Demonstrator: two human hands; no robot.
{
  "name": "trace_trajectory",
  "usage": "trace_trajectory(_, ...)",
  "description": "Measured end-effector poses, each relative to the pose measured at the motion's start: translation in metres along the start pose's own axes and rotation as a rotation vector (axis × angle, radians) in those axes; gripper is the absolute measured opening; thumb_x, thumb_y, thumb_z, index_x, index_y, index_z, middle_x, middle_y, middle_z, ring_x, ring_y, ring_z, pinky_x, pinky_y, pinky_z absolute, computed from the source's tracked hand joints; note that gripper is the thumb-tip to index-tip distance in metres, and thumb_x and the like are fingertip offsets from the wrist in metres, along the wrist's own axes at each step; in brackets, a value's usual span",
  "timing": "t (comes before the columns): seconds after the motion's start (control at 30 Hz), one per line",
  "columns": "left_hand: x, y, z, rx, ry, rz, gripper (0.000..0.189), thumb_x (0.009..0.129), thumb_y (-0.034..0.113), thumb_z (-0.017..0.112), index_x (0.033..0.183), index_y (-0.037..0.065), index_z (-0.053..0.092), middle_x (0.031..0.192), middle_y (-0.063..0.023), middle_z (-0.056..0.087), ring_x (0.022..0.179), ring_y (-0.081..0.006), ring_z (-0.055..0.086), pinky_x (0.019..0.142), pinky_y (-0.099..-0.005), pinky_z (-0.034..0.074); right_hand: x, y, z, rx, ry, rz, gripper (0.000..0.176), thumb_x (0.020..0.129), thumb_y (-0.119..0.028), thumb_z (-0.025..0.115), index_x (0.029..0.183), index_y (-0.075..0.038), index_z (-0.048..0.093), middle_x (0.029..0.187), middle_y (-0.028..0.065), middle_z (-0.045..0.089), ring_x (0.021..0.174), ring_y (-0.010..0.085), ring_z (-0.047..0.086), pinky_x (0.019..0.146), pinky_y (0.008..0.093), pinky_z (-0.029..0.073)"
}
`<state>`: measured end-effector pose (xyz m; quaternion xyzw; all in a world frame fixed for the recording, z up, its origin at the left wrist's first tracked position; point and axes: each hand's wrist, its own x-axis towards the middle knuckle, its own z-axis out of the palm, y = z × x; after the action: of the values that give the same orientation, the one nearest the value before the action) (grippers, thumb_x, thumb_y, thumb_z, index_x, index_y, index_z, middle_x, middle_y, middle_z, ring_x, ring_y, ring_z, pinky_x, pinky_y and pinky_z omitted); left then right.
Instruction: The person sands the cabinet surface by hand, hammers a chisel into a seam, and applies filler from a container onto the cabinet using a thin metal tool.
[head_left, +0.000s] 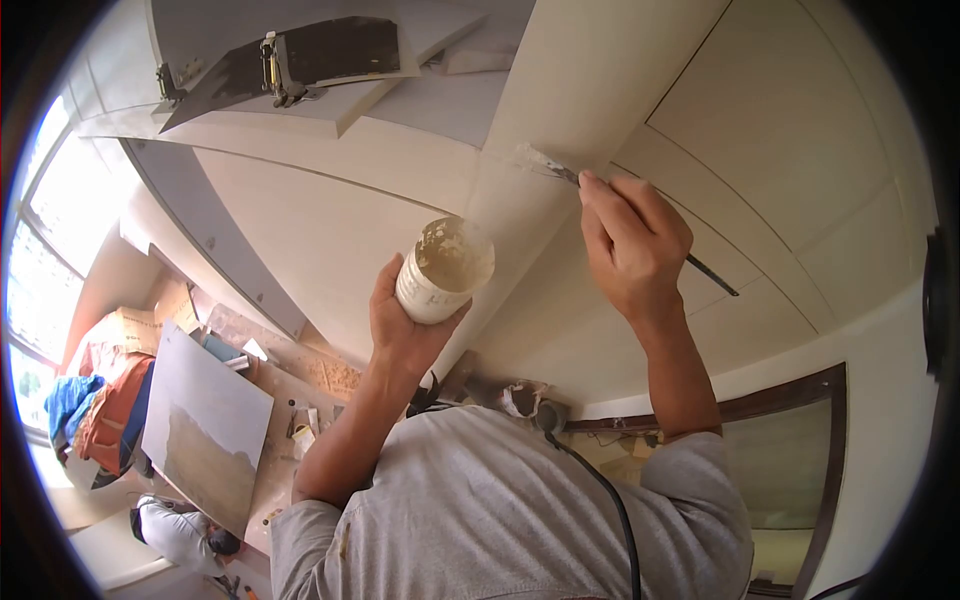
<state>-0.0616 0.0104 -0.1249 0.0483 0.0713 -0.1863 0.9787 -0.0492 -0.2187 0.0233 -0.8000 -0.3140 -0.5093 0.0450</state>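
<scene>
My left hand (412, 335) is wrapped around an off-white cup (425, 300), held tilted so its mouth shows. Pale paste clings to the cup's inner wall. Higher and to the right, my right hand (635, 240) is closed around a thin brush (714, 276) with a long dark handle. The brush's tip touches a pale panel edge (565, 90), where a whitish smear (535, 156) shows. Whether the tip is bristle or blade is hard to make out.
Cabinet panels surround me, and a door with hinges (285, 75) hangs at upper left. A grey-white board (205, 410), a cluttered bench and a person (180, 530) are at lower left. A black cable (610, 490) runs over my shirt. A dark-framed opening (835, 450) is at right.
</scene>
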Motion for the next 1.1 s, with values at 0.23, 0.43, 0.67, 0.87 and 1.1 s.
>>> trace_trajectory(0.23,0.003,-0.003,-0.001,-0.008,0.0,-0.007,0.036,0.105,0.036,0.051,0.129,0.014,0.066,0.124,-0.0044,0.071,0.115,-0.0251,0.067,0.093,-0.0463,0.057,-0.006,0.006,0.011,0.042,0.04,-0.108,0.029,0.077,0.005,0.082,0.103,-0.006,0.078,0.086,0.0022,0.064,0.063,0.0179,0.06,0.054,0.0328,0.047)
trace_trajectory(0.43,0.007,-0.003,-0.01,0.036,-0.043,0.01,0.048,0.107,0.045,0.043,0.137,0.011,0.059,0.139,-0.0089,0.063,0.131,-0.0294,0.057,0.112,-0.0506,0.044,-0.012,0.0,0.001,-0.074,0.054,-0.114,0.032,0.077,0.007,0.081,0.106,-0.006,0.078,0.089,0.0024,0.065,0.065,0.0184,0.06,0.054,0.0324,0.047)
trace_trajectory(0.67,0.004,-0.007,0.002,0.015,0.037,0.011,0.036,0.105,0.036,0.05,0.13,0.015,0.066,0.126,-0.0048,0.071,0.116,-0.0255,0.067,0.093,-0.0465,0.057,-0.008,0.007,0.012,-0.044,-0.002,-0.137,0.027,0.077,0.0,0.081,0.103,-0.007,0.077,0.088,0.0005,0.066,0.063,0.018,0.061,0.055,0.0316,0.047)
trace_trajectory(0.87,-0.001,-0.007,0.005,0.006,-0.017,-0.009,0.036,0.105,0.037,0.05,0.128,0.014,0.066,0.126,-0.0049,0.071,0.115,-0.0253,0.068,0.092,-0.046,0.058,-0.001,0.008,-0.004,0.003,0.09,-0.182,0.026,0.078,0.0,0.081,0.103,-0.007,0.077,0.089,0.0012,0.067,0.062,0.0179,0.059,0.054,0.0316,0.046)
trace_trajectory(1.1,0.001,-0.006,0.002,0.006,-0.018,-0.005,0.036,0.105,0.037,0.051,0.128,0.014,0.067,0.125,-0.0046,0.071,0.115,-0.0258,0.068,0.093,-0.0461,0.057,-0.005,0.011,0.005,-0.019,0.017,-0.168,0.029,0.077,0.008,0.081,0.103,-0.005,0.078,0.088,0.003,0.064,0.063,0.0188,0.059,0.053,0.0317,0.046)
